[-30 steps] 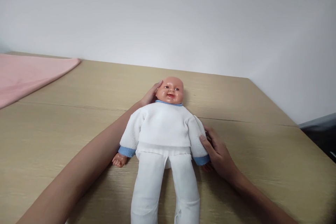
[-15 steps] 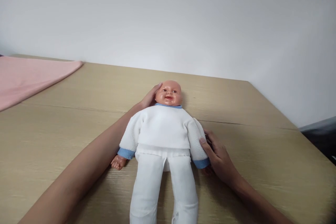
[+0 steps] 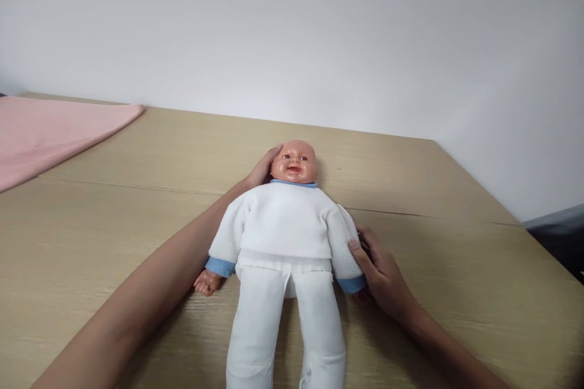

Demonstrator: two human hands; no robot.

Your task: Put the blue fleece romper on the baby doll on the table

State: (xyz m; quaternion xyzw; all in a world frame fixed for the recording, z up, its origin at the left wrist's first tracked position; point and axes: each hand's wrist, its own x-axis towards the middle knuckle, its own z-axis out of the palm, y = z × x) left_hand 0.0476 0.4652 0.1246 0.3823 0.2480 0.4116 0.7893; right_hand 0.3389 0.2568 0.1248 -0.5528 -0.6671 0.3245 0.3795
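Observation:
A baby doll (image 3: 286, 219) lies face up, its head away from me and its legs reaching past the bottom of the view. It wears a white fleece top with blue collar and cuffs, and white trousers (image 3: 258, 328). My left hand (image 3: 262, 169) is cupped round the side of the doll's head, with most fingers hidden behind it. My right hand (image 3: 381, 264) is closed on the doll's sleeved arm (image 3: 343, 243), thumb on top and other fingers at the outer side.
The doll rests on a light wooden table (image 3: 456, 279) with a seam running across it. A pink cloth (image 3: 55, 134) lies at the far left. Behind the table stands a pale wall (image 3: 292, 30). Something dark (image 3: 559, 237) shows beyond the right edge.
Almost nothing differs. The whole view has shifted very slightly, while both hands keep their places on the doll.

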